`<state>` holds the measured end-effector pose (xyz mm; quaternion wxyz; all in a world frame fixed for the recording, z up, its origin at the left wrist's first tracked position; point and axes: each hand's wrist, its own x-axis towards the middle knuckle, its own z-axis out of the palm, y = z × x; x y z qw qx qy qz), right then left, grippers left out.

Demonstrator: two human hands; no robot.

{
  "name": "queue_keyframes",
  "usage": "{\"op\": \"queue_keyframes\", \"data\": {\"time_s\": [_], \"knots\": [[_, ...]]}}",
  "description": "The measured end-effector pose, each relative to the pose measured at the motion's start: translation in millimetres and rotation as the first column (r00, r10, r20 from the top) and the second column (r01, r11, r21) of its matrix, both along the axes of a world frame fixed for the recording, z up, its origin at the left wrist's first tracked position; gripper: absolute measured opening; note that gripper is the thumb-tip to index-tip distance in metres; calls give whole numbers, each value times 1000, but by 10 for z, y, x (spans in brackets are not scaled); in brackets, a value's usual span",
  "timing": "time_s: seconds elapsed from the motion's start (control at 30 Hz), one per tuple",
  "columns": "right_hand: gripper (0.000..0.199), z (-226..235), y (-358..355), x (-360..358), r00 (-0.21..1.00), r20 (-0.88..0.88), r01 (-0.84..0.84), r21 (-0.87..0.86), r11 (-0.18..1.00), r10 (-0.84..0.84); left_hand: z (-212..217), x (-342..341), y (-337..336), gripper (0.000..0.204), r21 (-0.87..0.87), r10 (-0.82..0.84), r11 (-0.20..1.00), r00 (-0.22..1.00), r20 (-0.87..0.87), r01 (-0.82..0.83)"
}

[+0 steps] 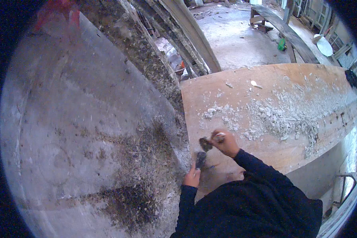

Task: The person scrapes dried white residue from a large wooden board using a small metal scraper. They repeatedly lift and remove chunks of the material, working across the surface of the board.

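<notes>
My left hand [192,177] is closed around a dark grey, rounded, oblong piece [201,159] that sticks up past the fingers. Just above and to the right, my right hand [226,143] grips a dark brown, rough-looking tool head or lump [205,143], blurred at its edges; its kind is unclear. The two held pieces are close together, over the near left corner of a pale wooden board [194,107]. White crumbly flakes [281,115] lie heaped on the board, to the right of my hands. A small white spoon-shaped piece [256,84] rests near its far edge.
A large grey, dark-stained slab [79,115] fills the left side. Crusted beams [154,55] rise along its far edge. Beyond the board are a pale floor [238,43], a long plank bench [285,31] and a green object [281,44]. A metal frame [349,178] stands at lower right.
</notes>
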<state>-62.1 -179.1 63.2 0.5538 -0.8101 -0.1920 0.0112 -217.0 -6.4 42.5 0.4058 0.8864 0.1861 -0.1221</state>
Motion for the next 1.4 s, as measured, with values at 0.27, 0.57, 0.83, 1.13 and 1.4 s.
{"op": "queue_keyframes", "data": {"time_s": [0.27,0.57,0.83,1.13,1.4], "knots": [[19,-363,321,917,993,-51,103,-75,992,-107,142,-72,206,62,117,111,988,992,-65,-103],[21,-84,-1221,838,769,174,640,-235,732,-616,-359,87,254,50,-25,29,999,960,278,-23],[15,310,-1396,332,739,183,673,-156,723,-649,-380,928,37,40,225,-88,969,994,-64,100],[15,440,-1081,106,819,253,554,-108,826,-516,-359,1405,-34,40,279,-132,951,991,-32,135],[13,378,-1056,-9,850,182,514,-83,854,-494,-233,1575,-156,40,247,-115,959,988,-101,137]]}}
